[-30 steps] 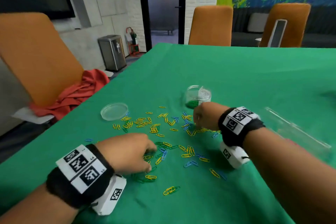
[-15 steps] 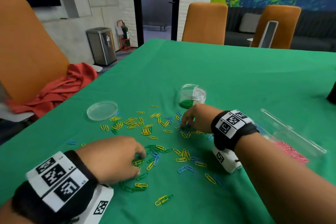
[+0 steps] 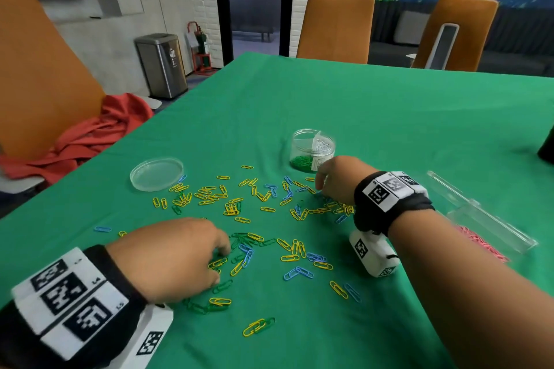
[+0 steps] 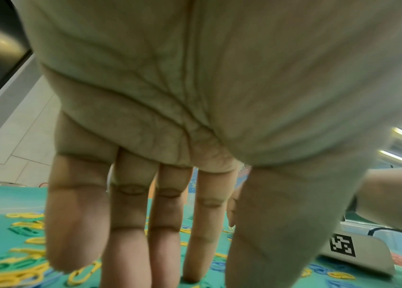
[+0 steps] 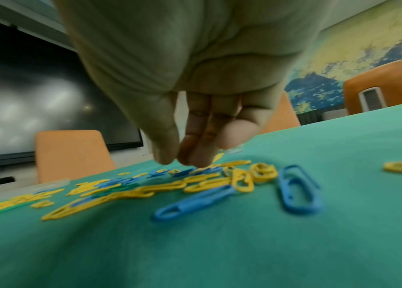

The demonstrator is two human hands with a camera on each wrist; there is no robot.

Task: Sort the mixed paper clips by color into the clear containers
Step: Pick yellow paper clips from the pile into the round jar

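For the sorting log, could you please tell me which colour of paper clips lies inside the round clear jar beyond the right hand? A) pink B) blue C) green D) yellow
C: the round clear plastic jar holds a layer of green paper clips at its bottom.

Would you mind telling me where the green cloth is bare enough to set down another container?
Bare: beyond the round jar toward the far orange chairs, and left of the clear lid. Crowded: loose paper clips between both hands.
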